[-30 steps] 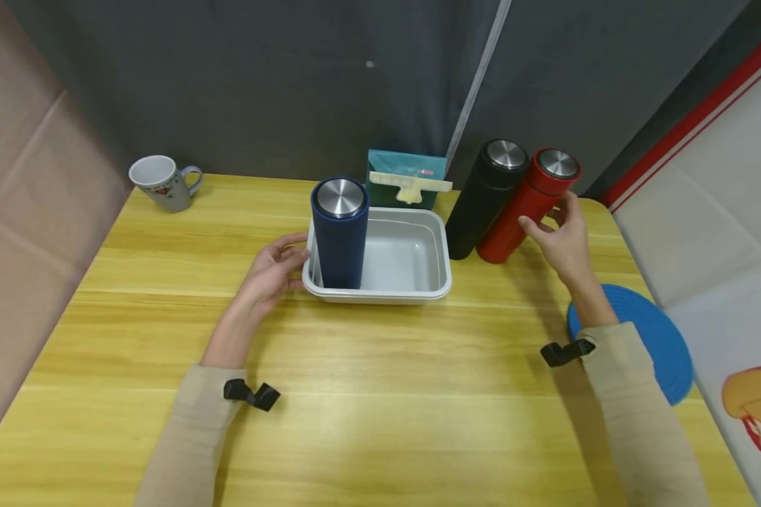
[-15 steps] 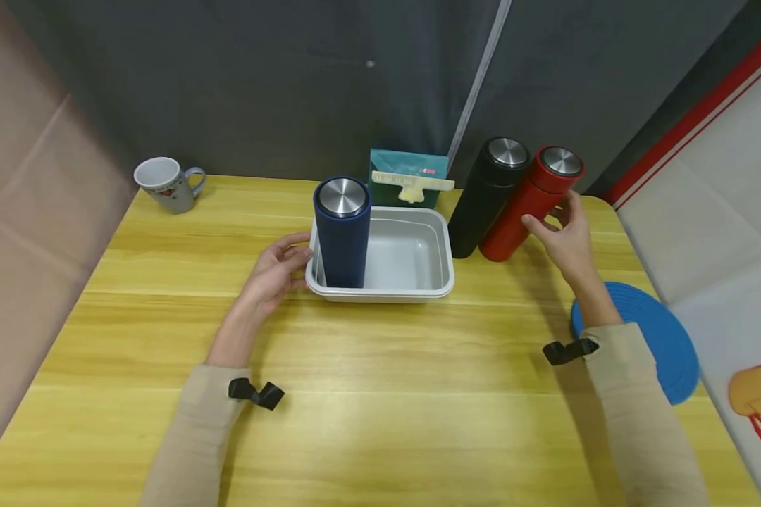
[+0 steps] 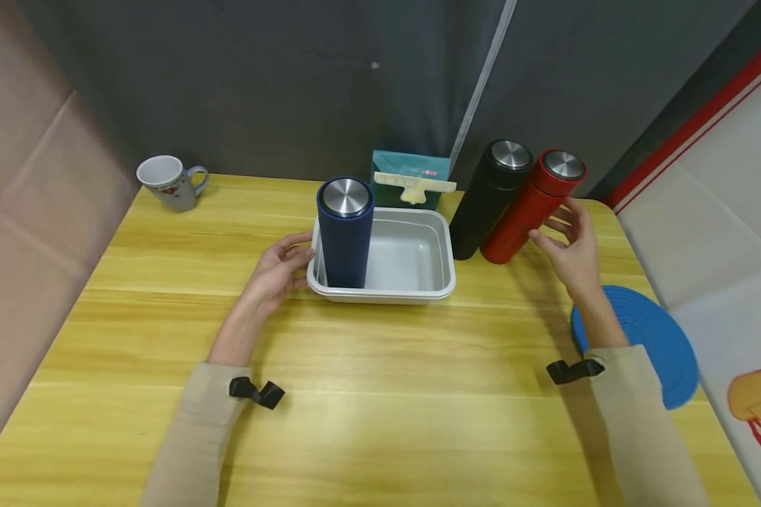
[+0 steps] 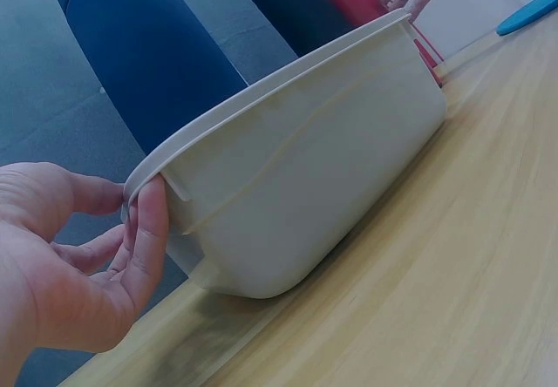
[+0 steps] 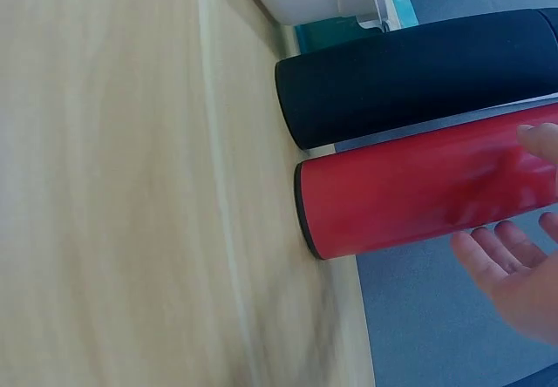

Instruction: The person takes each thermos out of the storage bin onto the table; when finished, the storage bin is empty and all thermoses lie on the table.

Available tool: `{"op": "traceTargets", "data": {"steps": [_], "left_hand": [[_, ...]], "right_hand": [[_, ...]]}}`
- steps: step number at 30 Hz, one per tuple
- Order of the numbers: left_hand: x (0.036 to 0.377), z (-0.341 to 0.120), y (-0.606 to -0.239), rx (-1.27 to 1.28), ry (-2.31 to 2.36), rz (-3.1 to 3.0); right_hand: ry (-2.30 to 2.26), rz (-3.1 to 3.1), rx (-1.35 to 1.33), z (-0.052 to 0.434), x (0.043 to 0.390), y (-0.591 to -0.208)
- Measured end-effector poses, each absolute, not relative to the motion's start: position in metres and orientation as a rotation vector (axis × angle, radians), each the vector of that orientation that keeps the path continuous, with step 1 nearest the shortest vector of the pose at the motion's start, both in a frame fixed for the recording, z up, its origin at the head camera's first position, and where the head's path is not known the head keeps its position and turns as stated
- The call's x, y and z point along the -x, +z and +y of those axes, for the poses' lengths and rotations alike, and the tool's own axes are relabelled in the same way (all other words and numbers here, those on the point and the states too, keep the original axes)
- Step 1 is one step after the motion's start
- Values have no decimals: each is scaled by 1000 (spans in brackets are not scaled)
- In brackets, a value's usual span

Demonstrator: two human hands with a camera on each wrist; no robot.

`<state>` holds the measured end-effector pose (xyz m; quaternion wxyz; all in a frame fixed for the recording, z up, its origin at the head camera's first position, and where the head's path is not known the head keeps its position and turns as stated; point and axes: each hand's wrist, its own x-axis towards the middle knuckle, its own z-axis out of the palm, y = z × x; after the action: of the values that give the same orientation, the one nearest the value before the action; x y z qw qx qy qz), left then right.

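Head view: a person sits at a yellow wooden surface (image 3: 380,352); every place below is given relative to the white tub (image 3: 440,285) near its middle.
Left hand: the left hand (image 3: 273,274) rests at the left end of the tub; in the left wrist view the thumb (image 4: 148,230) presses on the rim and the other fingers (image 4: 83,197) curl toward the wall below it, so it pinches the rim, I think to keep the tub from sliding.
Right hand: the right hand (image 3: 571,246) is well to the right of the tub, fingers spread wide and holding nothing; it stands just beside the red bottle (image 3: 533,208), with a small gap in the head view. The right wrist view is blurred there, so I cannot tell if a fingertip touches.
Tub content: only the blue bottle (image 3: 344,236), upright in the left end, steel cap up; the right part of the tub holds nothing.
Bottles outside: the red bottle and the black bottle (image 3: 485,201) stand upright to the right of the tub, close side by side.
Behind the tub: a teal box (image 3: 412,172) with a pale clip.
Far left of the tub: a white mug (image 3: 165,182).
Far right of the tub: a blue disc (image 3: 653,338), partly under the right forearm.
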<state>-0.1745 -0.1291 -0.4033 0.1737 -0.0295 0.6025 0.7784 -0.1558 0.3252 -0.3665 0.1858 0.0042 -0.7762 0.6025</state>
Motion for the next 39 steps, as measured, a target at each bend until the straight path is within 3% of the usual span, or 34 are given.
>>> {"op": "traceTargets", "data": {"steps": [11,18,39], "left_hand": [[174,-130,-402,84,2221,1679],[175,-132,-401,88,2228,1676],[174,-130,-402,85,2214,1694]], "right_hand": [[1685,-2218,-80,320,126,-375],[1714,-2349,-214,290,113,-376],[1909,-2324,-652,205,129,-360]]}}
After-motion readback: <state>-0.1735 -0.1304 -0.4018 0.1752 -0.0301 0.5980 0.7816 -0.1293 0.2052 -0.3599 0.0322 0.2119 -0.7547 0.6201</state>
